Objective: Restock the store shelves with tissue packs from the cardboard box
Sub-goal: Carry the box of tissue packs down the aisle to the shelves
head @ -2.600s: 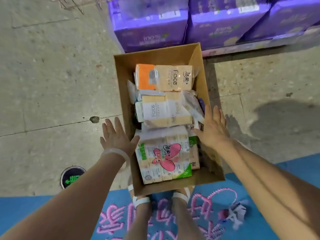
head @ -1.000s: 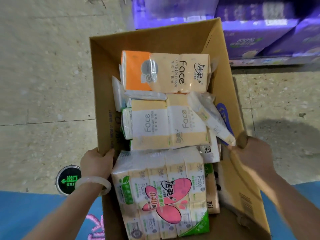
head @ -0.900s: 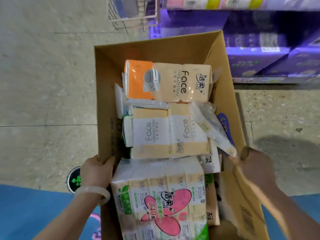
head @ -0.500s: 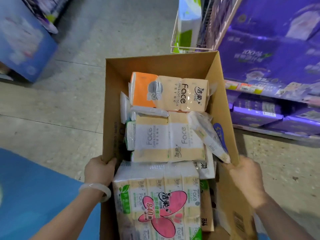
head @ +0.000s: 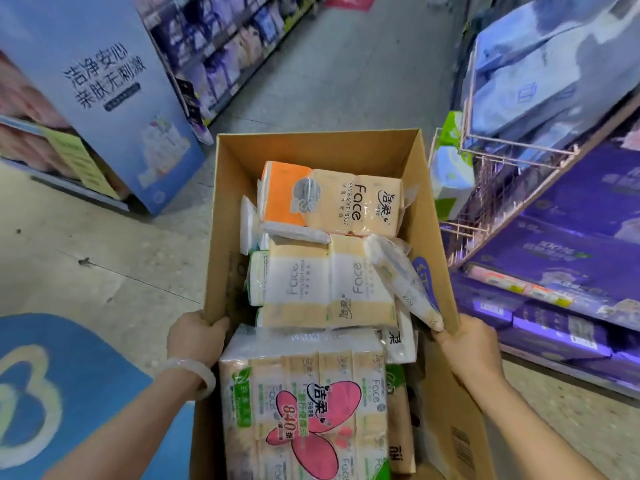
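A person's left hand (head: pixel 194 336) and right hand (head: pixel 467 344) grip opposite side walls of an open cardboard box (head: pixel 311 147) held in a store aisle. Between the hands lie beige tissue packs (head: pixel 329 282); nearest the wrists sits a multipack with a pink heart (head: pixel 311 410). Beyond the right hand stand purple-stocked shelves (head: pixel 571 265), their labels apparently blurred. A pale bangle (head: pixel 194 372) circles the left wrist.

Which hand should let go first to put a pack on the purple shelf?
Probably the right hand. It grips the cardboard box on the side nearest the purple shelves. The left hand holds the far side, so it could steady the box.
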